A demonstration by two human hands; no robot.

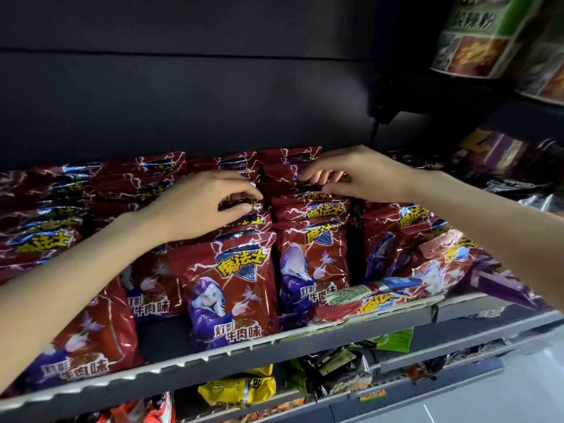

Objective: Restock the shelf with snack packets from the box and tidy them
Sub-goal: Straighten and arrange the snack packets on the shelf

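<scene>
Glossy foil packets [232,288], matt metal shelf [396,326].

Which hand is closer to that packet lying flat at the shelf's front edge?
Right. The right hand is up behind the flat packet; the left hand is farther off, up to its left.

A shop aisle is showing here: a grey metal shelf [305,340] with a ribbed price-strip edge is carrying many identical red snack packets [235,288] standing in rows front to back, the way retail stock is faced. Lower shelves [406,366] are holding other wrapped goods, among them a yellow packet [241,387], while purple packets [503,157] are lying to the right and printed green tubs [482,35] are sitting on a higher tier.
</scene>
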